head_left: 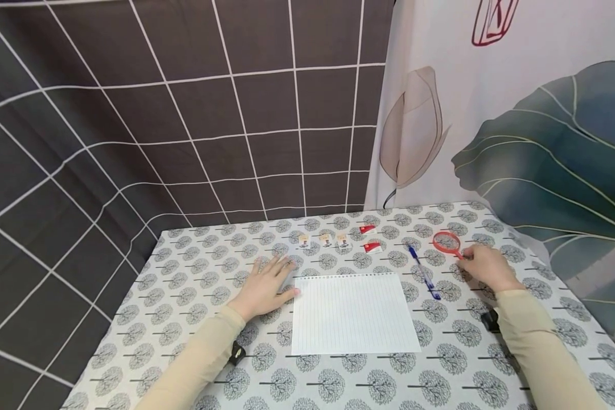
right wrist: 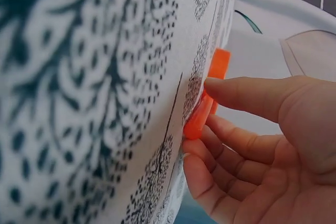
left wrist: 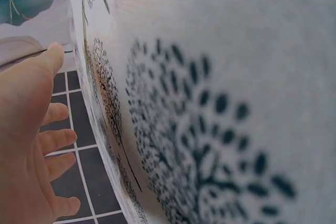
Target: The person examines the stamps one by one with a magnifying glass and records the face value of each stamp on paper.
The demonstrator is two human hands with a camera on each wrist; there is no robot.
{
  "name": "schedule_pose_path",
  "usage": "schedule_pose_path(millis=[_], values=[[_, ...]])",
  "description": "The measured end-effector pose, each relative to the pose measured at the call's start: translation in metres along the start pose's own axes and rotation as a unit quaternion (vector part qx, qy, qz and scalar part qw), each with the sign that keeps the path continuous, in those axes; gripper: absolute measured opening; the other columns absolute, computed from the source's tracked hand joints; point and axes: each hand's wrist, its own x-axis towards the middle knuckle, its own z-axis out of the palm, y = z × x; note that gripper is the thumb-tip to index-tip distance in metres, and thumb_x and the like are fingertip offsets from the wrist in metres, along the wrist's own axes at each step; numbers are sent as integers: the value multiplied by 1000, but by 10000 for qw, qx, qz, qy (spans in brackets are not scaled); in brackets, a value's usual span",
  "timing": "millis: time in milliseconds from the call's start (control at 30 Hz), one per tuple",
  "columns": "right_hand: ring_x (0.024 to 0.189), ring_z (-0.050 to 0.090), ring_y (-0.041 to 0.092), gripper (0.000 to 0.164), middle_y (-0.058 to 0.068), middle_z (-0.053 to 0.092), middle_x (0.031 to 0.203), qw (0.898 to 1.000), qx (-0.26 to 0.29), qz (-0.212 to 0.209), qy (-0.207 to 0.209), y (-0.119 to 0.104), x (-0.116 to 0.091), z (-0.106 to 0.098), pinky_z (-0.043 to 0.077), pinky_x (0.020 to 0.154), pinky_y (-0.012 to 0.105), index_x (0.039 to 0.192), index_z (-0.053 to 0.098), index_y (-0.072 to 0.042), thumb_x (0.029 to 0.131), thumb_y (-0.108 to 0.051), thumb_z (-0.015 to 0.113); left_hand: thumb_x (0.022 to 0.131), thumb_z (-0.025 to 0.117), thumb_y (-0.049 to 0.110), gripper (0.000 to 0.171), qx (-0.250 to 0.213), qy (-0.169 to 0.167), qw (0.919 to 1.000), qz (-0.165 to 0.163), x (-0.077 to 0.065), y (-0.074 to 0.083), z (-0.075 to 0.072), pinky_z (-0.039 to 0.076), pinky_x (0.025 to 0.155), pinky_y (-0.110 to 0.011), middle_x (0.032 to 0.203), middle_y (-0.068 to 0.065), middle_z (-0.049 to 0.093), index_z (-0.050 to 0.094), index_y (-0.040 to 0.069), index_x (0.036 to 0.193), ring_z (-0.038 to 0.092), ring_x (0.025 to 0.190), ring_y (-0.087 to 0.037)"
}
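My right hand (head_left: pixel 488 266) pinches the handle of a red magnifying glass (head_left: pixel 460 254) at the right of the table, its round lens pointing away to the back left. In the right wrist view, thumb and fingers close round the orange-red handle (right wrist: pixel 195 124), low over the cloth. My left hand (head_left: pixel 264 286) lies with spread fingers on the cloth, its thumb beside the left edge of a lined sheet of paper (head_left: pixel 353 313). The left wrist view shows that hand (left wrist: pixel 31 129) with extended fingers and nothing in it. Between paper and magnifying glass lies a blue pen (head_left: pixel 423 272).
Several small cards lie toward the back: cream picture cards (head_left: pixel 325 241) in a row and red-and-white cards (head_left: pixel 372 247) to their right. A tree-patterned cloth (head_left: pixel 184 296) covers the table. Behind hang a dark grid curtain (head_left: pixel 266 108) and a pale leaf-print curtain (head_left: pixel 441 40).
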Motion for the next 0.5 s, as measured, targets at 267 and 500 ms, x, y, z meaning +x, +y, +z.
schedule_pose_path(millis=[267,500], values=[[62,53,22,17,14,62,75,9998,109,29,-172,5,4,1,46,55,37,90,66,9,95,-7,62,101,45,62,74,-71,-87,9999,39,7,-3,0,19,118,-67,161,-14,35,39,12,156,28,149,-36],[49,36,13,30,-4,38,55,9991,232,-234,-266,8,8,6,31,49,28,64,51,-10,94,-6,53,101,44,60,73,-40,-53,9999,94,25,-12,5,21,119,-62,159,-16,37,41,11,154,33,147,-35]])
